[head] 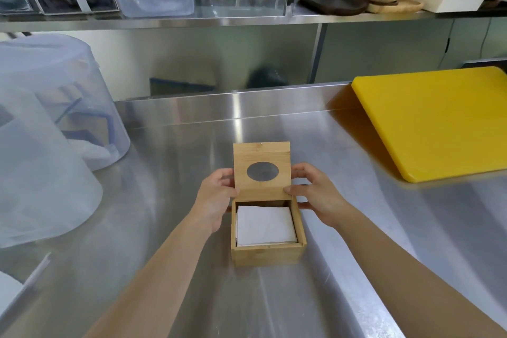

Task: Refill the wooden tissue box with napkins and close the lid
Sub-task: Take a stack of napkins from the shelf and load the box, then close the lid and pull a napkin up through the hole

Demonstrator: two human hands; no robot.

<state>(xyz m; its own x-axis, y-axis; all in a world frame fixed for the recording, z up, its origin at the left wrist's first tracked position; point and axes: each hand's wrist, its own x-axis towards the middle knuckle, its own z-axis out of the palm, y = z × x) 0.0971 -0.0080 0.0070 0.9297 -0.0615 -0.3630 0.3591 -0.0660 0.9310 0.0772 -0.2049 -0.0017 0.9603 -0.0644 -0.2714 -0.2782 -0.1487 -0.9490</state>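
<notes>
A square wooden tissue box (pixel 267 255) stands on the steel counter in front of me, holding a stack of white napkins (pixel 264 225). Its lid (pixel 262 186), with an oval hole, is raised upright at the far side. My left hand (pixel 216 197) grips the lid's left edge and the box's far left corner. My right hand (pixel 315 195) holds the lid's right edge, thumb at the lid's lower corner, fingers along the box's side.
A yellow cutting board (pixel 439 121) lies at the right. Two large translucent plastic containers (pixel 49 145) stand upside down at the left. A steel shelf (pixel 247 19) above carries a clear lidded tub, wooden plates and boxes.
</notes>
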